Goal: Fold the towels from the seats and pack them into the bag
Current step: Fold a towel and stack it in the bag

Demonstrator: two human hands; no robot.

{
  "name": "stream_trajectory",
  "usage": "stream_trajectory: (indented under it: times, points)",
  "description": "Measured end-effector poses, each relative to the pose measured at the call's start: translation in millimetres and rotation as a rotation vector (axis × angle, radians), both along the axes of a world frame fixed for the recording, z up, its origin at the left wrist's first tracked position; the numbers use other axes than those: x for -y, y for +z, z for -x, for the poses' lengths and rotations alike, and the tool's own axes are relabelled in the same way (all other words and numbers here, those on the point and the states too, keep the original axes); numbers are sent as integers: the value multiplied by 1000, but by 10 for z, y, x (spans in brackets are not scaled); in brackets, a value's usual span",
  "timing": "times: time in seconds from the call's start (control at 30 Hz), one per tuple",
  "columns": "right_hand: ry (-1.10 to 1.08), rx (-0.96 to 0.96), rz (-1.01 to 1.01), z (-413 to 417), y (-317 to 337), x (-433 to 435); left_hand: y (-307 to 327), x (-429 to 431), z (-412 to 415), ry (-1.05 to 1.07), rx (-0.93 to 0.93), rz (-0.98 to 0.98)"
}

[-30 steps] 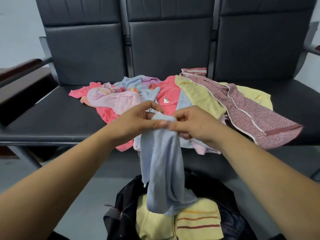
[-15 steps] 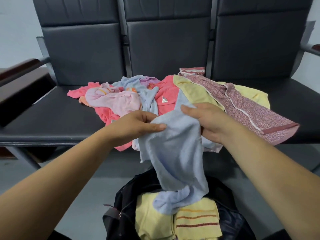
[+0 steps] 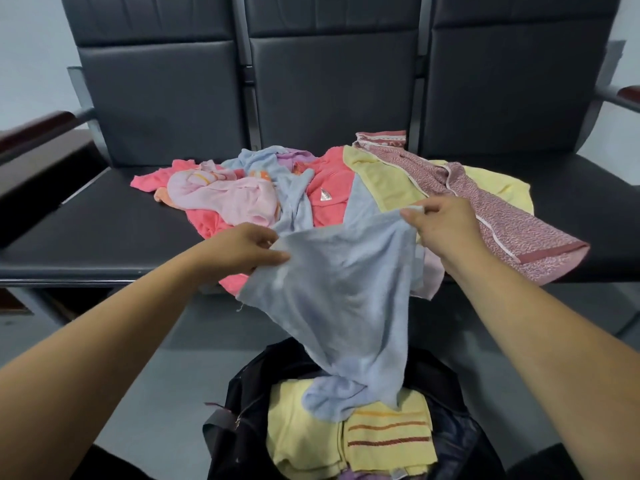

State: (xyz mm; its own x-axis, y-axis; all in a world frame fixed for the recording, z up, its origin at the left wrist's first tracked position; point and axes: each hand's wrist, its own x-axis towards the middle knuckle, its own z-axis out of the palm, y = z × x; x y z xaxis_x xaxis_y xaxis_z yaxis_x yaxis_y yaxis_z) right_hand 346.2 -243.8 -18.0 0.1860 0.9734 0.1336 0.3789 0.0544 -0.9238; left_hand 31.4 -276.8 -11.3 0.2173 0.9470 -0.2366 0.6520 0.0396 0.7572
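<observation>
You are pinching the blue towel (image 3: pixel 343 299) at its top corners: left hand (image 3: pixel 242 252) centre-left, right hand (image 3: pixel 441 225) upper right. It is hanging downward from both grips, tail touching the bag (image 3: pixel 242 410) at bottom centre.

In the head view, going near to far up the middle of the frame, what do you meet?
Black bag holding folded yellow towels → light blue towel stretched between left hand and right hand → mixed towel pile on the seats → black seat backs.
</observation>
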Motion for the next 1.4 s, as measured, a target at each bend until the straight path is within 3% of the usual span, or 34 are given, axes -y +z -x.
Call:
stream_trajectory:
  times: [0.13,0.23,0.33,0.4,0.53,0.7,0.9,1.03,1.13,1.2,1.3,1.4]
  points:
    - [97,-100,83,140,30,34,157,83,-327,83,431,-29]
    - [197,-56,13,238,128,132,222,120,-415,-9,577,2]
    - [321,77,-51,294,197,212,263,154,-378,-131,401,-65]
    - [398,123,-28,338,204,270,296,161,-379,-94,243,-177]
    - [573,160,33,491,193,410,331,183,-436,-73,178,-236]
    - [590,361,-11,685,102,478,341,205,-458,-68,135,-276]
    - [601,240,-26,642,57,385,327,180,-397,-99,74,-289]
    - [648,245,-48,480,119,356,245,112,-266,-198,-356,-264]
    - [628,229,-79,353,129,301,150,26,-104,-190,-523,-215]
    - [555,270,-100,258,114,233,168,13,-12,-146,-479,-212]
    - [467,260,-65,136,58,144,251,63,20,-70,-264,-207]
    - [445,235,-75,76,66,105,259,53,-38,-6,-172,-313]
